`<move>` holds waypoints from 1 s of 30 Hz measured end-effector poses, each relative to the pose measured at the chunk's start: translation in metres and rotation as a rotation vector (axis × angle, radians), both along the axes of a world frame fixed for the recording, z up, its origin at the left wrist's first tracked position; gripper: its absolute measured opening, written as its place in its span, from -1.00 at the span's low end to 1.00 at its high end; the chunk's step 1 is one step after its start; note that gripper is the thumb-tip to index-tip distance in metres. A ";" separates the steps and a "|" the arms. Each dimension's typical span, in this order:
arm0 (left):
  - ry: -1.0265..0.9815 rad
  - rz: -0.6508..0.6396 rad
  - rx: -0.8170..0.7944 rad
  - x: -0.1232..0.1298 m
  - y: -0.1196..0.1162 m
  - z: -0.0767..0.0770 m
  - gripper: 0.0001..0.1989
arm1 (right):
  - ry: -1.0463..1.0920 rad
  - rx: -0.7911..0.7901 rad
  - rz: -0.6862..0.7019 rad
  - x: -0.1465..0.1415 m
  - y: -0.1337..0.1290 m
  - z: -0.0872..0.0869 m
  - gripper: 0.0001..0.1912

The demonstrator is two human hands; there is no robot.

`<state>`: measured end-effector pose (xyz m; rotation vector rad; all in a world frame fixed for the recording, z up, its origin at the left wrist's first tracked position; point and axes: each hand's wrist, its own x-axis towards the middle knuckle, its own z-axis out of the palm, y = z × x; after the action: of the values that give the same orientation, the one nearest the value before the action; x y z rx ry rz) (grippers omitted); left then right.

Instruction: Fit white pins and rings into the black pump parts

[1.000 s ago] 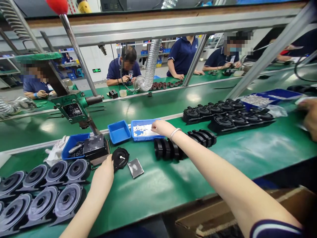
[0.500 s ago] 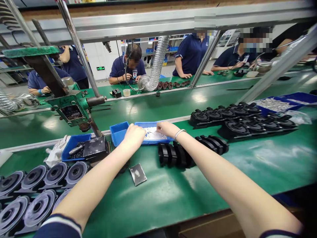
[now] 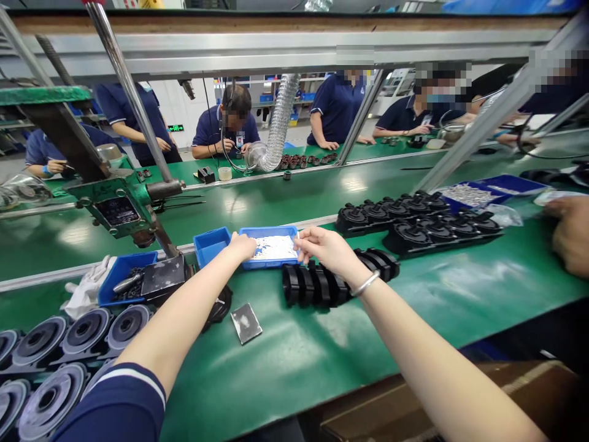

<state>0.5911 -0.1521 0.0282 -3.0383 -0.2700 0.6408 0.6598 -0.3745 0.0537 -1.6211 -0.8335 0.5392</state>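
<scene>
A blue tray [image 3: 269, 264] of small white parts lies before me on the green bench. At its left edge is my left hand [image 3: 243, 247], fingers curled down over the white parts; what they hold, if anything, is hidden. My right hand [image 3: 322, 248], with a silver bangle at the wrist, is at the tray's right edge, thumb and fingertips pinched on a small white part [image 3: 297, 236]. Black curved parts [image 3: 315, 284] stand in a row just below the right hand. An empty-looking blue bin [image 3: 211, 247] adjoins the tray on the left.
A green press [image 3: 117, 205] stands at left, above a metal block [image 3: 165, 277] and a blue bin [image 3: 108, 291]. Round grey parts [image 3: 48, 341] fill the lower left. A dark plate [image 3: 246, 323] lies centrally. Black assemblies [image 3: 442, 232] sit right; another person's hand [image 3: 570, 236] shows at far right.
My right hand has lifted slightly and turned, now showing a small white part at its fingertips. My left hand stays at the tray's left edge. The view has shifted; another person's hand appears at right.
</scene>
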 end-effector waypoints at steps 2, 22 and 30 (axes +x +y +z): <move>-0.026 0.008 -0.007 -0.002 -0.001 -0.002 -0.75 | 0.046 0.035 -0.006 -0.011 -0.003 0.002 -0.53; -0.514 0.501 -1.633 -0.103 -0.077 0.065 -0.76 | 0.280 0.251 0.018 -0.115 -0.031 0.000 -0.64; -0.378 0.972 -2.178 -0.177 -0.105 0.040 -0.77 | 0.175 0.203 -0.025 -0.157 -0.044 -0.011 -0.73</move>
<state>0.4145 -0.2573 0.0680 -4.5648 -2.9118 0.1028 0.5032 -0.4185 0.0432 -1.3760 -0.7129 0.5526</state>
